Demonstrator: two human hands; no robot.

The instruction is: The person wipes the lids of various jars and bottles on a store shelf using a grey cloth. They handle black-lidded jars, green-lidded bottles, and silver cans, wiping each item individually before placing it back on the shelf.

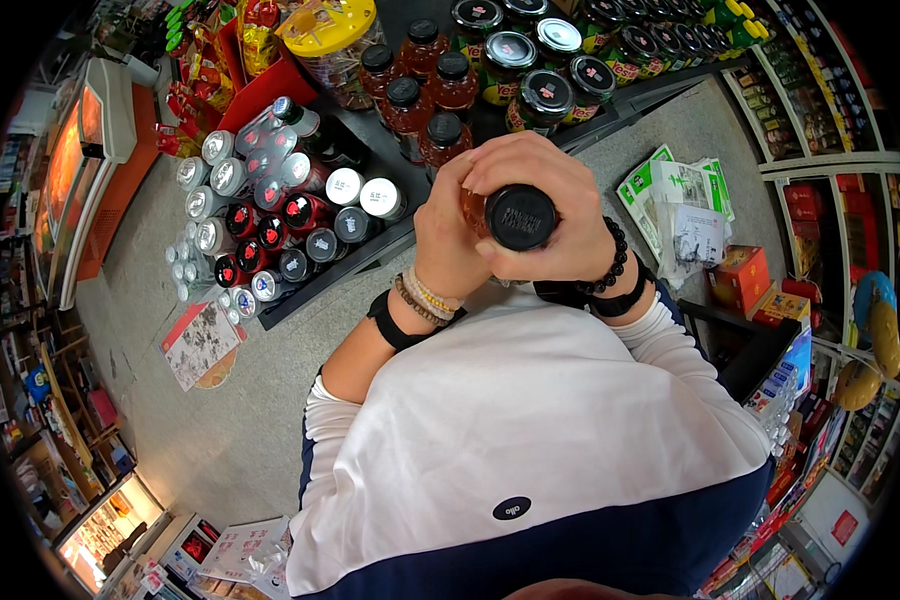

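Observation:
Close to my chest, a bottle with a black cap (521, 217) is held between both hands. My left hand (450, 232) wraps the near left side of the bottle, where a strip of its reddish-brown body shows. Around the cap side curls my right hand (570, 180), its thumb and fingers ringing the black cap. Most of the bottle is hidden by the hands. Just beyond them, several similar black-capped bottles (445, 131) with reddish-brown contents stand grouped on a dark table (487, 124).
Drink cans (274, 232) and a dark glass bottle (322, 135) crowd the table's left. Black-lidded jars (544, 94) and a yellow-lidded tub (326, 30) stand behind. Bags and papers (679, 199) lie on the floor at right, beside stocked shelves (825, 161). A chest freezer (97, 180) is at left.

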